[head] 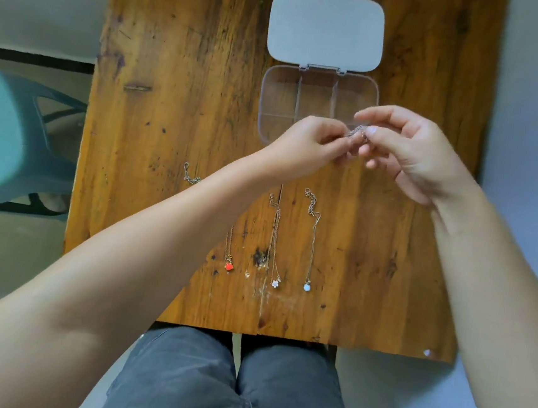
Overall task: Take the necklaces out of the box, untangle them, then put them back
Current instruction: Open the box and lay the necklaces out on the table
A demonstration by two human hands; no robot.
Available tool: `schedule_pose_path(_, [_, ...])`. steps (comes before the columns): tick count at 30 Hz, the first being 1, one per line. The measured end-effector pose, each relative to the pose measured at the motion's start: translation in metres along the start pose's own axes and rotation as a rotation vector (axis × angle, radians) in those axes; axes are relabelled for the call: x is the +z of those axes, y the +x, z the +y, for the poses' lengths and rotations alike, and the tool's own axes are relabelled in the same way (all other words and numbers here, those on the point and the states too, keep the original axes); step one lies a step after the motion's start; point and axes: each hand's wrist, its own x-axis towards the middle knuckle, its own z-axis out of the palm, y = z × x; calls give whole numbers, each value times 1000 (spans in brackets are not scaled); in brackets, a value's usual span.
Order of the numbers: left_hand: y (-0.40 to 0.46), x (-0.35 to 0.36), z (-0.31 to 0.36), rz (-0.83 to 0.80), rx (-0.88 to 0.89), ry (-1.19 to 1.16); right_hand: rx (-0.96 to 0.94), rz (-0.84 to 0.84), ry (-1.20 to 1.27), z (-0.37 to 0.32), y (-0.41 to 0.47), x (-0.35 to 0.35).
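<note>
Pinching a bunched silver chain (356,132) btwn them, left hand (306,148) & right hand (407,151) hover just above the near edge of the open clear box (318,105), fingertips clamped on the chain. Lid (326,30) lies flat behind the box. Three necklaces on the wooden table (173,96), laid out straight w/ pendants toward the person: red (228,266), flower (275,283), pale blue (307,286).

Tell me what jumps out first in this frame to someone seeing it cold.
Both hands meet at centre, the left hand and right hand pinching a small bunched chain just above the table. Right behind them sits the clear plastic box, open, its compartments apparently empty. Nearer the person, three necklaces lie straightened on the wooden table: red pendant, flower pendant, pale blue pendant.
</note>
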Motion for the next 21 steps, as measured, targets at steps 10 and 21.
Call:
schedule_pose_path(10, [-1,55,4,-275,-203,-32,230,602,137,92,-99,-3])
schedule_pose_path(21, [11,99,-16,137,-297,69,298,554,194,136,-146,2])
